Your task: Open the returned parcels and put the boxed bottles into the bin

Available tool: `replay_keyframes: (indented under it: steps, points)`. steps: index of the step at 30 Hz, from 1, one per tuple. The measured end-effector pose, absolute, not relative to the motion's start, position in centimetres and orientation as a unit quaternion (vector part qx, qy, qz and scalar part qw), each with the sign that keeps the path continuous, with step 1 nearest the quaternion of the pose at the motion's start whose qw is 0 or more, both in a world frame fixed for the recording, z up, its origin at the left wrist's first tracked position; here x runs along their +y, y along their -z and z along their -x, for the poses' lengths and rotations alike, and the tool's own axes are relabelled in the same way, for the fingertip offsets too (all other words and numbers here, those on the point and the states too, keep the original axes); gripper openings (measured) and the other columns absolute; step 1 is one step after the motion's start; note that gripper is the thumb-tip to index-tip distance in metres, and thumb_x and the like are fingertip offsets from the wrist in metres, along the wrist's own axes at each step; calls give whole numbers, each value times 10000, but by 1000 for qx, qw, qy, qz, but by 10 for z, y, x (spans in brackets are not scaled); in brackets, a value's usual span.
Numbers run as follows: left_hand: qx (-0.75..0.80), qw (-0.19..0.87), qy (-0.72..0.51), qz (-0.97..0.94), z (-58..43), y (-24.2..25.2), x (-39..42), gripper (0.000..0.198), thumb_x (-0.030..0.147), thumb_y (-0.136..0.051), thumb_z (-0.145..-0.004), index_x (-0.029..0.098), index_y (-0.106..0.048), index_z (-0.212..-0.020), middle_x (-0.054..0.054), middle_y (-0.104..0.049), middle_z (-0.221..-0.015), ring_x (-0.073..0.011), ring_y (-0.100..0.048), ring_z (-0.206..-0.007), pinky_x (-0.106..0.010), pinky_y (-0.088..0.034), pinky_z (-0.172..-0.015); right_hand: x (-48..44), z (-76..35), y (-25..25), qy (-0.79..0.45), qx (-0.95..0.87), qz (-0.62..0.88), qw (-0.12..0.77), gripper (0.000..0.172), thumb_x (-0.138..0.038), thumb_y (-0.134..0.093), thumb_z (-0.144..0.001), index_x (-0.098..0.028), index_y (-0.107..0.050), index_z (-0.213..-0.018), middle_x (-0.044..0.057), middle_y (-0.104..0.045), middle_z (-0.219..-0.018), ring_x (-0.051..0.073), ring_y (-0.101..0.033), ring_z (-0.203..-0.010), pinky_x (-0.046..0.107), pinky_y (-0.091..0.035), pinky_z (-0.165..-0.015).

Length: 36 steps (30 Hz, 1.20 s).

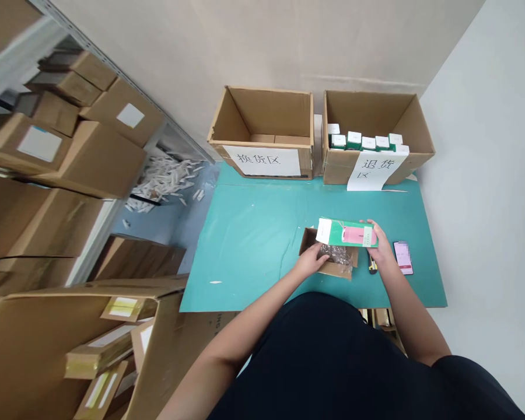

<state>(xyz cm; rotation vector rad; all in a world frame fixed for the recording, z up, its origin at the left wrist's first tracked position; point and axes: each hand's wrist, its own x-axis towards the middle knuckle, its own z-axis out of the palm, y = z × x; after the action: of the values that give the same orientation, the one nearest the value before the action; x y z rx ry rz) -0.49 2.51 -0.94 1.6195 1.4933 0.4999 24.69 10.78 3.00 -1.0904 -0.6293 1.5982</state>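
Note:
My right hand [381,248] grips a flat green and white product box [345,233] with a pink picture on it, held level just above a small open cardboard box [332,268] on the green mat [254,233]. My left hand [311,259] rests on the small box's left side, its fingers curled into the opening against clear bubble wrap [339,254] inside. A phone [403,257] with a lit screen lies right of my right hand, and a small yellow and black tool [371,265] lies beside my wrist.
Two large open cartons stand at the mat's far edge: the left carton [262,131] holds little, the right carton [376,137] holds several green and white boxes. Shelves of cardboard boxes [61,134] fill the left. A big carton [91,344] of packages sits at lower left.

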Motion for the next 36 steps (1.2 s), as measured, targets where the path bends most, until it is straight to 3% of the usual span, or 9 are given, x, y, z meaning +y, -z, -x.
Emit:
replay_keyframes:
  steps: [6,12,16,19,26,31,34,36]
  points:
    - [549,500,-308,-595,11,-9,18,568,406,-689,-869,218,-567,-1391,-116,-639,-1379,-306,-583,-1291,-469,-446,-1105,103,-250,-52,-706,-200,450,509,267,-450,-666,-855,-254,-673,-1036,27,-777,-1080,232,-737,-986,377,-608,-822]
    - [405,602,-437,-532,18,-73,27,1185,534,-908,-597,236,-309,-1574,-178,-489,-1529,-375,-506,-1370,-528,-414,-1130,74,-225,-62,-784,-142,436,419,345,-518,-633,-891,-209,-697,-1030,77,-791,-959,279,-746,-954,409,-609,-807]
    - [388,596,-411,-570,25,-105,24,984,496,-917,-605,241,-504,-1461,-145,-567,-1466,-376,-479,-1393,-553,-350,-1181,52,-197,-68,-841,-118,410,334,377,-525,-525,-964,-205,-700,-1055,77,-786,-980,261,-734,-975,390,-587,-851]
    - [408,598,-397,-564,27,-104,7,852,525,-900,-618,229,-597,-1357,-136,-634,-1385,-376,-532,-1341,-556,-379,-1160,37,-183,-71,-872,-109,376,294,391,-520,-481,-987,-213,-684,-1118,81,-775,-1030,262,-715,-1019,402,-569,-880]
    - [457,647,-346,-503,39,-89,-29,985,565,-941,-499,192,-597,-1345,-170,-635,-1372,-397,-541,-1324,-563,-409,-1122,5,-177,-54,-921,-27,337,191,425,-481,-391,-1023,-173,-623,-1202,117,-751,-1065,259,-710,-958,390,-565,-790]
    - [403,678,-261,-557,59,-98,-16,796,486,-936,-556,213,-666,-1253,-122,-685,-1299,-336,-594,-1269,-488,-438,-1108,-4,-171,-36,-954,-38,280,100,538,-530,-352,-1010,-148,-524,-1347,172,-725,-1114,283,-715,-857,368,-539,-643]
    - [373,704,-204,-569,62,-102,-9,678,442,-939,-563,219,-709,-1160,-88,-740,-1179,-297,-662,-1151,-433,-496,-1041,-3,-167,-28,-965,-46,253,58,610,-574,-372,-988,-119,-494,-1376,226,-699,-1164,312,-715,-904,377,-537,-663]
    - [373,712,-197,-561,60,-102,-12,669,433,-935,-570,224,-700,-1161,-80,-737,-1186,-294,-669,-1128,-423,-521,-998,-4,-165,-22,-961,-45,266,63,572,-554,-391,-985,-139,-501,-1362,215,-693,-1191,315,-710,-959,397,-545,-705]
